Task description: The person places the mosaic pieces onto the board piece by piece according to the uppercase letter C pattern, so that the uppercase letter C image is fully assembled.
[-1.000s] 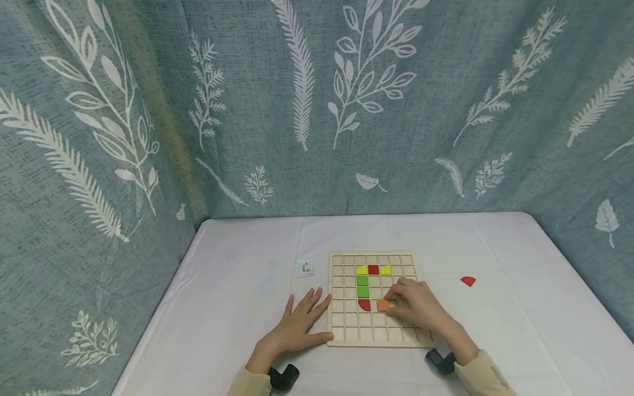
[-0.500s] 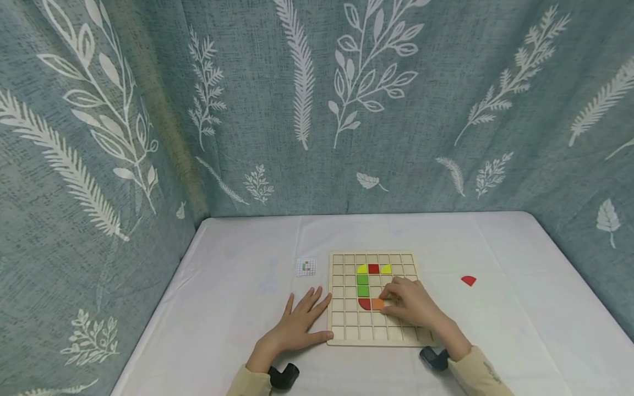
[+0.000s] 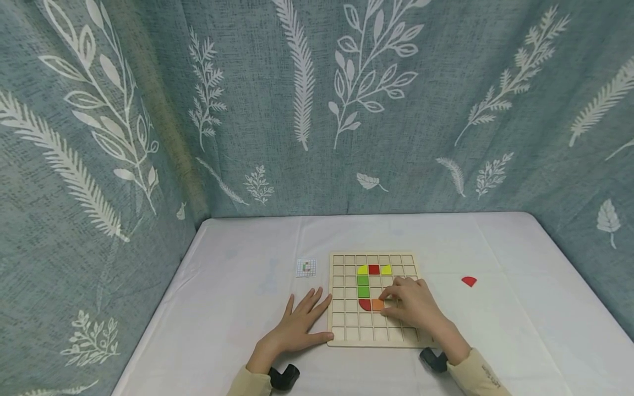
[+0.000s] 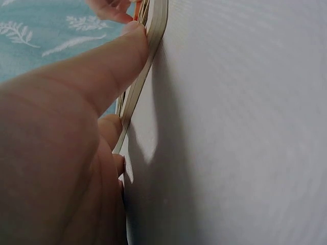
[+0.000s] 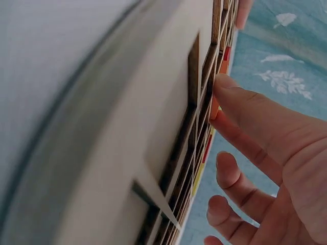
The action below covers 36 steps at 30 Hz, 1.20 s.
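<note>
A wooden grid board (image 3: pixel 345 334) lies on the white table. My right hand (image 3: pixel 415 306) pinches an orange tile (image 3: pixel 377 304) between thumb and index finger. That tile sits at the cell just right of a red quarter-round tile (image 3: pixel 365 304). In the right wrist view the fingertips are right at the orange tile (image 5: pixel 214 108), while the other fingers hang bent clear of it. My left hand (image 3: pixel 297 328) rests with fingers spread, its thumb and index fingertips at the board's left edge. Two green square tiles (image 3: pixel 363 286) stand in a column above the red quarter-round.
In an upper row lie a yellow tile (image 3: pixel 362 269), a red square tile (image 3: pixel 373 269) and another yellow tile (image 3: pixel 386 270). A small pattern card (image 3: pixel 306 268) is left of the board. One red fan-shaped tile (image 3: pixel 468 281) lies on the table at right. A patterned curtain (image 3: pixel 317 110) hangs behind.
My right hand has moved slightly left with the orange tile, bringing it up beside the red quarter-round tile. During the last half second it has barely moved. The left hand stays in place.
</note>
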Motion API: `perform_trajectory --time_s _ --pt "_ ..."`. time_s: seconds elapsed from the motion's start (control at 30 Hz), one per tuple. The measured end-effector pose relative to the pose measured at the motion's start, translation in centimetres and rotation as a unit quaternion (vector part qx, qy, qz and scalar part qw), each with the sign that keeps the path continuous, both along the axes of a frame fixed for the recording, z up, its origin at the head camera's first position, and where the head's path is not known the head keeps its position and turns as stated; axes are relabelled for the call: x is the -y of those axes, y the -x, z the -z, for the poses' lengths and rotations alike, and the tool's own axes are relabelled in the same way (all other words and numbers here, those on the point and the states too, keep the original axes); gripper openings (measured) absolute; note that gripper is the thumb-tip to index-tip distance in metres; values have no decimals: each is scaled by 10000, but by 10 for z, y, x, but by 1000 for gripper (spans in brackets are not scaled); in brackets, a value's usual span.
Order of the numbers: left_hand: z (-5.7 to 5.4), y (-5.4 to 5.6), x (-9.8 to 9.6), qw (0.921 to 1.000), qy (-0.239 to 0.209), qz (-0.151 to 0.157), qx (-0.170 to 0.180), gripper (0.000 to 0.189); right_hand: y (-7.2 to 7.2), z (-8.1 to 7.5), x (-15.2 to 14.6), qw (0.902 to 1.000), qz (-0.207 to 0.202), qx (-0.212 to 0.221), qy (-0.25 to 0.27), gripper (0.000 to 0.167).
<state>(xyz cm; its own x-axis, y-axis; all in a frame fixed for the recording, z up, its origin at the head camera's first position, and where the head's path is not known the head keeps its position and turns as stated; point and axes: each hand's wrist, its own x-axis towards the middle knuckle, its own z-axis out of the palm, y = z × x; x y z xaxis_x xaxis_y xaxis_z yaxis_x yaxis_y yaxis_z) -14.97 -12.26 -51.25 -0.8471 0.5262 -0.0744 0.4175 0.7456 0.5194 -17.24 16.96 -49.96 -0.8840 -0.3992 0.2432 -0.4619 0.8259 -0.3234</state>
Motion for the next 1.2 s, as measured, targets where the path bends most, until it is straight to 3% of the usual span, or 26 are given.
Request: perform_trajectory --time_s 0.67,1.2 --pt "1 0 1 10000 -28 53 2 78 3 0 -14 9987 6 286 428 21" --pt "1 1 1 10000 25 33 12 77 5 -7 -51 9957 465 481 647 23"
